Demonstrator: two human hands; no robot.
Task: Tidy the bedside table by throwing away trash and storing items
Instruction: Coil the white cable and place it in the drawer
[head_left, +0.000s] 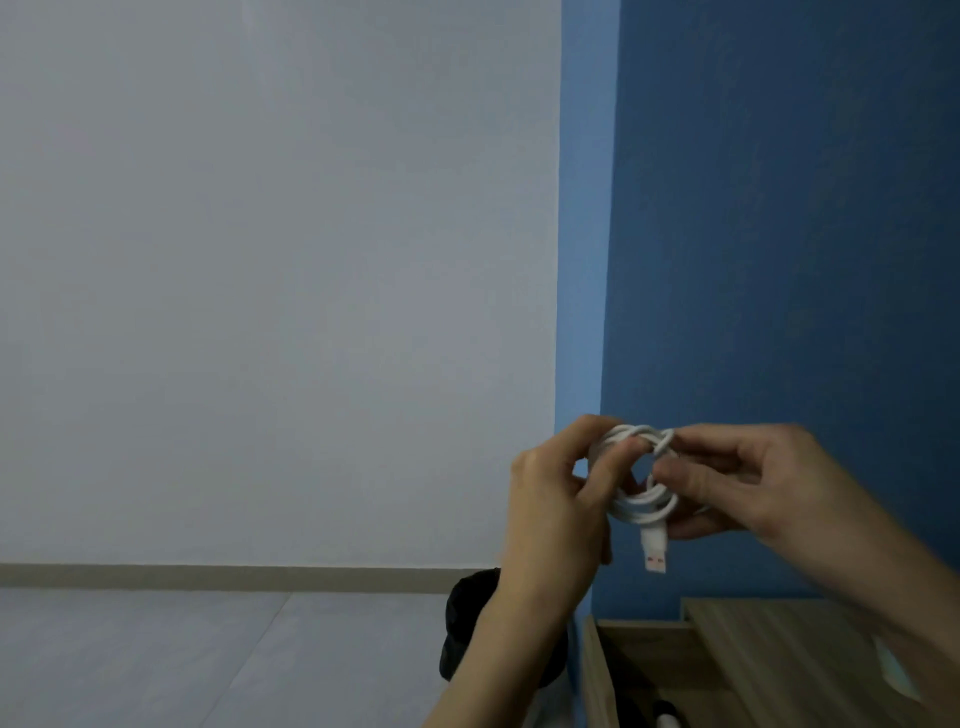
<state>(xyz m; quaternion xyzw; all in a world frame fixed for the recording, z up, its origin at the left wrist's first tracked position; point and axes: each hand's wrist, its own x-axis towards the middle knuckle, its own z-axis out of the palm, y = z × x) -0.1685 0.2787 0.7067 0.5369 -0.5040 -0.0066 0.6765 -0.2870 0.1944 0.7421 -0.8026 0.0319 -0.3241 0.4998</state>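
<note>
Above open drawer (597, 680), coiled cable (641, 506) pinched by left hand (550, 509), right hand (769, 483)

The coiled cable (641, 501) sits between the left hand (556, 499) and right hand (753, 478), above the bedside table (779, 639) (low right), a bag (462, 623) on the floor (156, 654) to its left.

cable (641, 506): white, plain
cable plug (654, 551): white; orange-red marks at tip
left wall (260, 260): pale grey-white, no pattern
right wall (779, 208): deep blue, plain
corner strip (584, 260): lighter blue
skirting (208, 577): beige
floor (130, 660): pale grey, thin tile seams
bedside table (769, 639): light brown, wood grain
dark object (462, 634): black, kind unclear
</note>
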